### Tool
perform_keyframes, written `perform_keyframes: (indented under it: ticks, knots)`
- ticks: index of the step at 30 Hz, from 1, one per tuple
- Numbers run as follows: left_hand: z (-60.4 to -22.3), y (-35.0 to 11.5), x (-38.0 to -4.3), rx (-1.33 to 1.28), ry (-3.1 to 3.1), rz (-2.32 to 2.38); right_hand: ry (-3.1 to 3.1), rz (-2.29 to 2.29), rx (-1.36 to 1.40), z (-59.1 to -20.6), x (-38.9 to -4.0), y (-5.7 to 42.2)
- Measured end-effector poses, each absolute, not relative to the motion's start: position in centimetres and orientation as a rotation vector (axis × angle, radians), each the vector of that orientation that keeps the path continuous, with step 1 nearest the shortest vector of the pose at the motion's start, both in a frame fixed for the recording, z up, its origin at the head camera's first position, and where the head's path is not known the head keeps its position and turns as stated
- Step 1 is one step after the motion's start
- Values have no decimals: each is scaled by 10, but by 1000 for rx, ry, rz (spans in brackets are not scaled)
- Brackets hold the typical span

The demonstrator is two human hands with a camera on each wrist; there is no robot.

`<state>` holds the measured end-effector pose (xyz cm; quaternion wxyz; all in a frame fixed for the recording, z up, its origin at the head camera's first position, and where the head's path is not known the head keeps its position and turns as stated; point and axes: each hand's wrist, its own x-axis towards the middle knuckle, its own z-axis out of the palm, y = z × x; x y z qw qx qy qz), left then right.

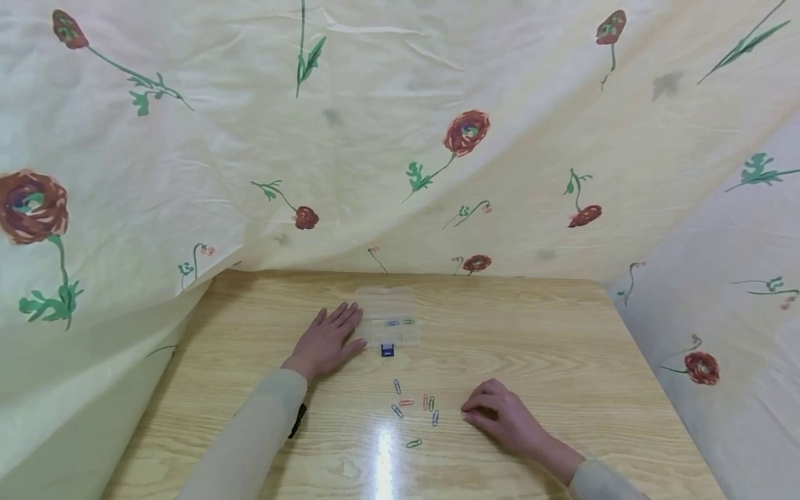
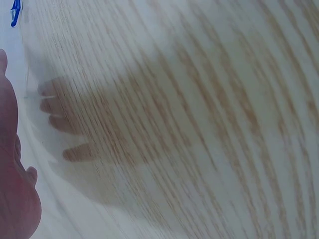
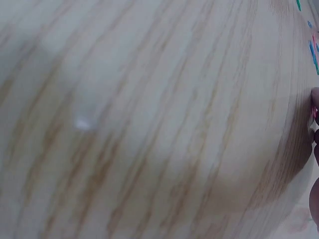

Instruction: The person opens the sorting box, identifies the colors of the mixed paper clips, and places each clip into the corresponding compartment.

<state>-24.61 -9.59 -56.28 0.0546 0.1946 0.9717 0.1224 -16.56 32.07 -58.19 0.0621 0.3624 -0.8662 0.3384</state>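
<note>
My left hand point(image 1: 328, 340) lies with fingers spread on the table, its fingertips and thumb at the left edge of a clear plastic compartment box point(image 1: 409, 338). The box's clear lid point(image 1: 385, 300) is folded back. Inside are a blue paper clip point(image 1: 392, 323) and a green paper clip point(image 1: 408, 322), and a dark blue piece point(image 1: 387, 350) sits at its front edge. Low over the table on the right, my right hand point(image 1: 509, 420) pinches a small pink paper clip point(image 3: 314, 112) between thumb and fingers, mostly hidden by them.
Several loose paper clips lie between the hands, among them a red one point(image 1: 406, 403), a blue one point(image 1: 435, 418) and a green one point(image 1: 414, 443). A black strap point(image 1: 298, 421) shows by the left sleeve. Flowered cloth point(image 1: 400, 139) hangs behind and beside the wooden table point(image 1: 531, 333).
</note>
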Motion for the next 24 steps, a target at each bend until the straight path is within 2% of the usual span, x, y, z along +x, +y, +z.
perform_keyframes:
  ticks: [18, 24]
  knots:
    - [-564, -95, -247, 582, 2969, 393, -2632, 891, 1228, -575, -170, 316]
    - [-562, -94, -248, 578, 2978, 398, -2660, 967, 1199, -571, -183, 309]
